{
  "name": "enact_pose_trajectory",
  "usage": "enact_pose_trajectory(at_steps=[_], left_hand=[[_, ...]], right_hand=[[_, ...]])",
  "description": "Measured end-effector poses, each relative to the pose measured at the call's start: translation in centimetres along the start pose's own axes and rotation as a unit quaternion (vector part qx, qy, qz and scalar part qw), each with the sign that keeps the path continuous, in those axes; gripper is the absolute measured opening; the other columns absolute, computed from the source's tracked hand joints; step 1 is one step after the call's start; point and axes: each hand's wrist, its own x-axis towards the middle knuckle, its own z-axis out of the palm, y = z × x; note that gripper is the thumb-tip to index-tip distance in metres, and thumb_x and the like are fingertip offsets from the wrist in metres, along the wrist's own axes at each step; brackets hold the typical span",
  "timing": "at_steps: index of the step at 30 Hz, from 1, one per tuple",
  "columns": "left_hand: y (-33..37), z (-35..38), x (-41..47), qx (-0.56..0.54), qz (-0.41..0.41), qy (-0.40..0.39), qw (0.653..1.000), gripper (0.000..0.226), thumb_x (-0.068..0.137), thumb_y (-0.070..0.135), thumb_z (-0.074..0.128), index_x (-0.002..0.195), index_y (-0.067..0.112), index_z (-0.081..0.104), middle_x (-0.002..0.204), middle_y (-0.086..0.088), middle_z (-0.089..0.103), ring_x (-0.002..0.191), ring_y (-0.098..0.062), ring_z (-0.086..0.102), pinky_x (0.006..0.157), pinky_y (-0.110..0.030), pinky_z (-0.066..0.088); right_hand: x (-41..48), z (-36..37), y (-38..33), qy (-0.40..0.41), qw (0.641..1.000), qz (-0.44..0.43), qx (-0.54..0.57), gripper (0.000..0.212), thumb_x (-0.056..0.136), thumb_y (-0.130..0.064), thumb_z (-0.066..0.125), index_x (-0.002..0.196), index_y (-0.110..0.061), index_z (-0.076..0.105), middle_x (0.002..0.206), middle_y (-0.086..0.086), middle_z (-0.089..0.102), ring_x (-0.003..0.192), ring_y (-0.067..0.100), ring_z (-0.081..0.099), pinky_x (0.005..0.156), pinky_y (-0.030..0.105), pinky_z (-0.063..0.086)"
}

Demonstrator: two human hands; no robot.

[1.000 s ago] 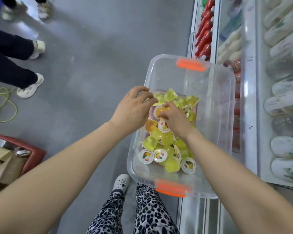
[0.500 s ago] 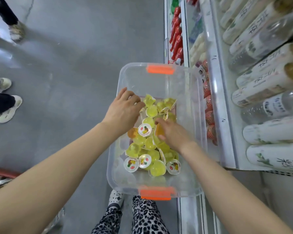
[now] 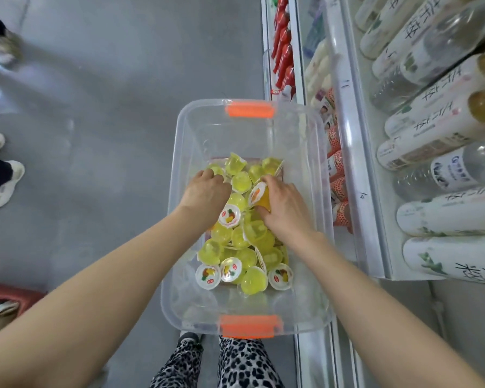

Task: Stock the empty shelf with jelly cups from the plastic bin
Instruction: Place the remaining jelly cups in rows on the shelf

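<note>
A clear plastic bin (image 3: 179,152) with orange handles sits in front of me and holds a heap of several yellow-green jelly cups (image 3: 244,247). My right hand (image 3: 286,208) grips an orange jelly cup (image 3: 259,196) at the heap's right side, lid facing left. My left hand (image 3: 205,191) reaches down into the heap's left side with its fingers curled among the cups; I cannot see whether it holds one.
Shelves with white and clear bottles (image 3: 443,175) run along the right, with red bottles (image 3: 284,49) on a lower shelf farther back. Other people's feet (image 3: 0,177) stand on the grey floor at left. A red crate (image 3: 9,295) sits at lower left.
My head has tilted so the bin sits lower and nearer. My right hand has lifted the orange cup out of the heap, and my left hand has dipped deeper among the cups.
</note>
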Motion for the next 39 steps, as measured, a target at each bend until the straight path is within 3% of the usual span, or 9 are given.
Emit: enact_pose_trajectory(at_steps=[7, 11, 16, 20, 23, 28, 30, 33, 39], left_hand=[[0.7, 1.8, 0.3, 0.026, 0.015, -0.093, 0.995, 0.041, 0.09, 0.022, 0.061, 0.13, 0.02, 0.052, 0.131, -0.003, 0.052, 0.123, -0.025, 0.044, 0.102, -0.033, 0.039], [1.6, 3.5, 1.3, 0.036, 0.0, -0.149, 0.988, 0.041, 0.093, 0.023, 0.057, 0.133, 0.022, 0.051, 0.131, -0.001, 0.054, 0.125, -0.023, 0.044, 0.1, -0.031, 0.037], [2.4, 4.2, 1.7, 0.0, -0.019, -0.173, 0.985, 0.058, 0.09, 0.017, 0.061, 0.141, 0.021, 0.032, 0.125, -0.005, 0.061, 0.121, -0.025, 0.052, 0.096, -0.03, 0.037], [3.2, 4.7, 1.3, -0.08, -0.02, -0.168, 0.982, 0.065, 0.09, 0.005, 0.058, 0.143, 0.016, 0.022, 0.123, -0.009, 0.051, 0.108, -0.03, 0.058, 0.082, -0.033, 0.041], [3.2, 4.3, 1.1, -0.082, -0.006, -0.178, 0.981, 0.068, 0.087, 0.004, 0.061, 0.143, 0.013, 0.023, 0.12, -0.012, 0.047, 0.103, -0.035, 0.06, 0.088, -0.042, 0.05], [2.9, 2.2, 1.0, -0.072, -0.005, -0.187, 0.98, 0.058, 0.088, 0.003, 0.061, 0.139, 0.008, 0.034, 0.135, -0.021, 0.034, 0.125, -0.039, 0.04, 0.094, -0.048, 0.049], [2.5, 1.3, 0.8, -0.074, -0.01, -0.178, 0.981, 0.051, 0.089, 0.006, 0.062, 0.135, 0.007, 0.039, 0.136, -0.021, 0.035, 0.126, -0.036, 0.036, 0.098, -0.048, 0.046], [1.7, 0.3, 0.2, -0.09, 0.011, -0.116, 0.989, 0.053, 0.087, 0.03, 0.069, 0.129, 0.01, 0.045, 0.126, -0.015, 0.048, 0.119, -0.031, 0.044, 0.1, -0.038, 0.037], [1.0, -0.6, -2.3, -0.338, -0.008, 0.013, 0.941, 0.053, 0.088, 0.047, 0.062, 0.135, 0.027, 0.049, 0.117, -0.011, 0.052, 0.103, -0.032, 0.058, 0.093, -0.041, 0.048]], right_hand=[[3.1, -3.3, -0.6, 0.075, 0.997, -0.006, 0.028, 0.063, 0.084, -0.022, 0.066, 0.138, -0.008, 0.038, 0.132, 0.011, 0.053, 0.114, 0.03, 0.055, 0.093, 0.036, 0.044], [3.9, -4.0, -0.5, 0.076, 0.997, -0.006, 0.029, 0.066, 0.085, -0.024, 0.066, 0.142, -0.009, 0.035, 0.138, 0.011, 0.049, 0.118, 0.029, 0.054, 0.095, 0.036, 0.044], [3.3, -3.1, -0.2, 0.064, 0.997, -0.004, 0.033, 0.068, 0.086, -0.026, 0.065, 0.143, -0.011, 0.032, 0.138, 0.009, 0.049, 0.118, 0.027, 0.054, 0.095, 0.034, 0.043], [2.7, -2.6, 0.2, 0.057, 0.998, -0.001, 0.036, 0.067, 0.087, -0.028, 0.064, 0.143, -0.012, 0.031, 0.132, 0.009, 0.051, 0.114, 0.027, 0.054, 0.093, 0.035, 0.045], [2.5, -2.8, 0.3, 0.057, 0.998, -0.002, 0.035, 0.067, 0.087, -0.028, 0.064, 0.143, -0.012, 0.03, 0.132, 0.009, 0.051, 0.112, 0.027, 0.055, 0.091, 0.035, 0.046], [2.4, -3.5, 0.1, 0.066, 0.997, 0.0, 0.039, 0.068, 0.088, -0.028, 0.064, 0.144, -0.01, 0.03, 0.131, 0.01, 0.051, 0.112, 0.027, 0.055, 0.091, 0.035, 0.046], [2.1, -3.8, 0.0, 0.066, 0.997, 0.007, 0.041, 0.066, 0.089, -0.028, 0.063, 0.144, -0.01, 0.032, 0.13, 0.011, 0.05, 0.111, 0.027, 0.055, 0.089, 0.033, 0.044], [1.3, -4.3, -0.4, 0.074, 0.997, 0.017, 0.034, 0.06, 0.088, -0.028, 0.063, 0.14, -0.01, 0.038, 0.125, 0.01, 0.049, 0.107, 0.027, 0.054, 0.081, 0.026, 0.036], [-1.6, -6.0, -1.5, 0.117, 0.993, 0.029, 0.009, 0.052, 0.087, -0.032, 0.064, 0.131, -0.012, 0.044, 0.119, 0.008, 0.051, 0.101, 0.024, 0.053, 0.075, 0.027, 0.035]])
